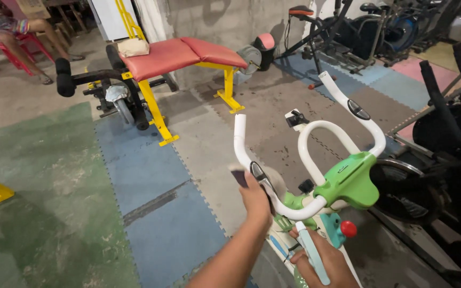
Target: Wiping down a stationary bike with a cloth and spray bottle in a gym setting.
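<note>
A white and green exercise bike (pixel 348 181) stands in front of me, its white handlebar (pixel 316 138) curving up and away. My left hand (pixel 256 198) reaches to the near left bar and presses a small dark cloth or pad (pixel 238 176) against it. Lower down, my right hand (pixel 321 262) is closed around a light blue spray bottle (pixel 311 255), just below the handlebar stem. A red knob (pixel 349 229) sticks out beside the stem.
A yellow-framed weight bench with red pads (pixel 180 56) stands ahead on blue and grey foam floor mats (pixel 150 176). Dark exercise bikes (pixel 444 138) crowd the right side and the back. A person sits on a red chair (pixel 12 32) at top left.
</note>
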